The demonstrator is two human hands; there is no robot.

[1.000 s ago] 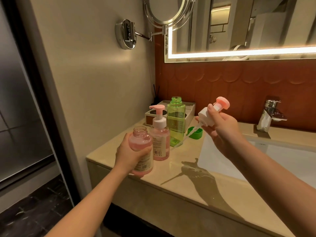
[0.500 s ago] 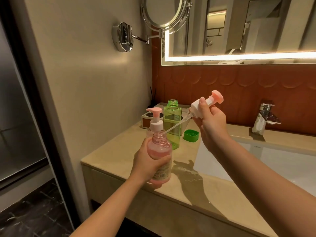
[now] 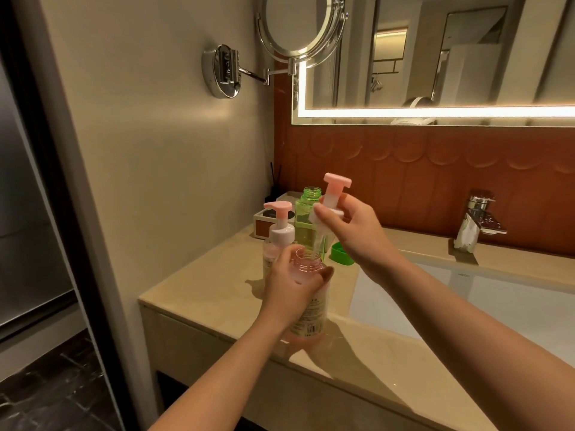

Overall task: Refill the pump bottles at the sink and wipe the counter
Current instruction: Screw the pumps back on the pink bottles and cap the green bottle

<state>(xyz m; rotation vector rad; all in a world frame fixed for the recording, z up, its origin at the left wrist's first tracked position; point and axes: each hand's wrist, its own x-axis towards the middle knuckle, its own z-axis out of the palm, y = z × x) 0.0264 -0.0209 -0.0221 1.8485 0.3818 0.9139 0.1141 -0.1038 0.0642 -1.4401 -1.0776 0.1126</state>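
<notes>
My left hand grips an open pink bottle above the counter's front edge. My right hand holds its pink and white pump head upright just above the bottle's mouth, the clear dip tube pointing down toward the neck. A second pink pump bottle with its pump on stands behind. An uncapped green bottle stands behind that, and its green cap lies on the counter.
A white sink basin lies to the right with a chrome faucet behind it. A small box tray sits in the back corner. A swing-arm mirror hangs from the left wall above.
My left hand brought the open bottle rightward, in front of the other bottles. My right hand swung the pump head from tilted to upright over the bottle's mouth.
</notes>
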